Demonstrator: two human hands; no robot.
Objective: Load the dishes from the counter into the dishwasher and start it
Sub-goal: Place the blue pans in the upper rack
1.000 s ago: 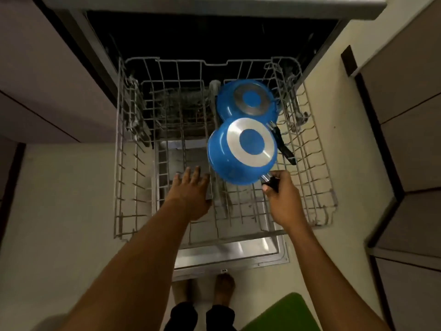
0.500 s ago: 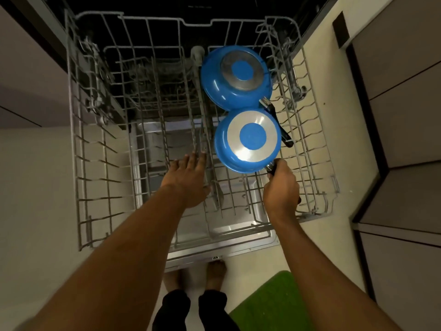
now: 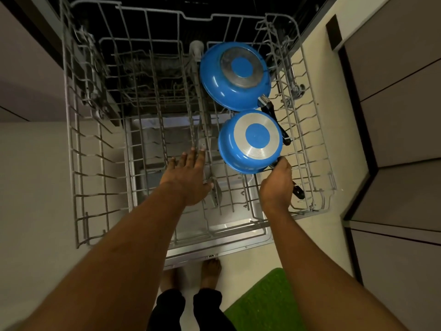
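Right fingers (image 3: 283,164) are curled tight round the black handle (image 3: 298,192) of the smaller blue pan (image 3: 250,142), with the right hand (image 3: 276,185) low over the front right of the rack. A second ago that pan hung higher and covered part of the larger blue pan (image 3: 235,76). Now it's down, bottom up, in front of the larger one, and their rims look to be just beside each other or touching; I can't tell which. The grip hasn't been let go.

On the other side, the left fingers (image 3: 191,158) are straight and spread and hold nothing. The left hand (image 3: 188,177) stays flat over the middle tines, much where it was, as if steadying the dishwasher rack (image 3: 71,139).

The larger pan hasn't budged. It sits upside down at the back right, its own handle (image 3: 274,115) running toward the smaller pan.

So I'd judge the second pan is about seated, with only the release left. The left and middle of the rack hold no dishes, so loading looks early, and the start comes later. The open dishwasher door (image 3: 214,249) lies below, with a green mat (image 3: 265,302) on the floor.
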